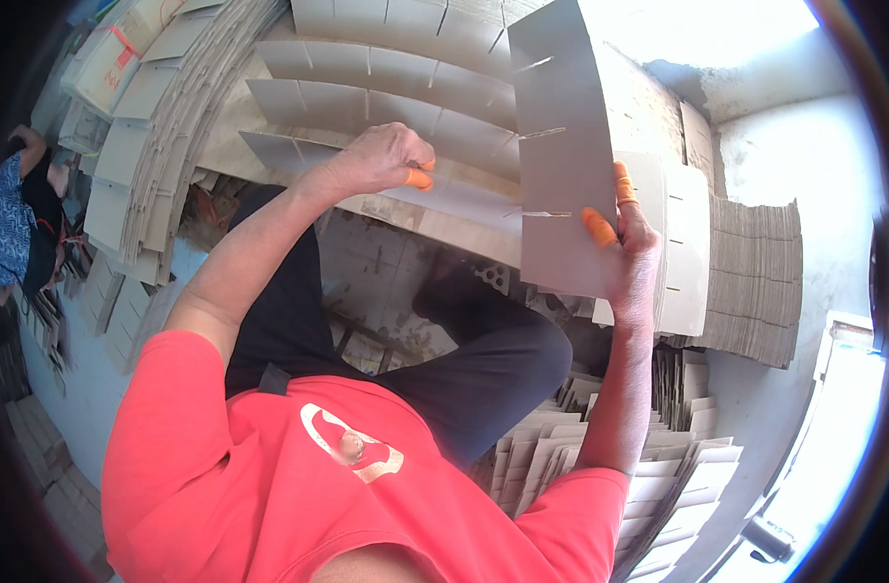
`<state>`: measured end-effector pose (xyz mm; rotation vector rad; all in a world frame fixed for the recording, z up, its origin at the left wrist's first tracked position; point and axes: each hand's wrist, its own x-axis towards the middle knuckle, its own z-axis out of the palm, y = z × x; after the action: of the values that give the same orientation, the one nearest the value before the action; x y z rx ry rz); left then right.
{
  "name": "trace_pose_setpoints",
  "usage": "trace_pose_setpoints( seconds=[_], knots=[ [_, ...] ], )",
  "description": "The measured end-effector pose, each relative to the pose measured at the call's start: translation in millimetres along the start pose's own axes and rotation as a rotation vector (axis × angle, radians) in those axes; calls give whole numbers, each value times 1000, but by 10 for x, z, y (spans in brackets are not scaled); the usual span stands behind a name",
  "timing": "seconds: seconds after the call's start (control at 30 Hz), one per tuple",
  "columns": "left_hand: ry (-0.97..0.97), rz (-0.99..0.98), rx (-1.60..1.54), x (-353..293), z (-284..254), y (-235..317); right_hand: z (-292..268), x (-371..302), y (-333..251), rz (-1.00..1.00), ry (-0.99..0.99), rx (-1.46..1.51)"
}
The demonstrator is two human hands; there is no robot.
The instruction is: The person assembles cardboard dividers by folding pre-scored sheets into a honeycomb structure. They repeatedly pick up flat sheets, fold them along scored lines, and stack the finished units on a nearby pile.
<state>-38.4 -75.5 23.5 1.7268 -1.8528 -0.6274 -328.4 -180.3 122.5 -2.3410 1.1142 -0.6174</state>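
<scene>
My right hand (635, 238) grips a grey slotted cardboard strip (566, 107) by its right edge, with orange finger covers on thumb and a finger. This strip stands crosswise at the right ends of several upright slotted cardboard strips (405, 73); its slots open toward them. My left hand (391, 157) is closed, fingers curled, over the nearest strip (294, 153). Orange covers show on its fingers too. Whatever lies inside its curled fingers is hidden. The parallel strips stand on a pale work board (435, 225) in front of me.
Stacked cardboard strips (157, 126) rise at the left, and a thick stack (755, 277) stands at the right by the wall. More cardboard pieces (687, 486) lean at the lower right. At the far left, a person in blue patterned clothing (9, 228) is partly visible.
</scene>
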Motion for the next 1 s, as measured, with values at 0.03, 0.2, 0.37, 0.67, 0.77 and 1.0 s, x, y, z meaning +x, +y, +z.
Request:
trace_pose_setpoints(
  seconds=[0.03, 0.2, 0.37, 0.67, 0.77, 1.0],
  knots=[
    [10, 8, -6, -6, 1, 1, -6, 20, 4, 7, -6, 14],
    [27, 12, -7, -23, -12, 25, 5, 92, -14, -1, -34, 53],
    [22, 12, 1, -8, -12, 31, 217, 122, 174, -58, -83, 74],
    [35, -17, 1, 28, 6, -16, 364, 211, 183, -120, -191, 81],
    [57, 29, -43, 99, -48, 6, 392, 235, 230, -147, -206, 134],
    [456, 179, 225, 681, -259, -297, 376, 343, 96, -6, -399, -8]
  ],
)
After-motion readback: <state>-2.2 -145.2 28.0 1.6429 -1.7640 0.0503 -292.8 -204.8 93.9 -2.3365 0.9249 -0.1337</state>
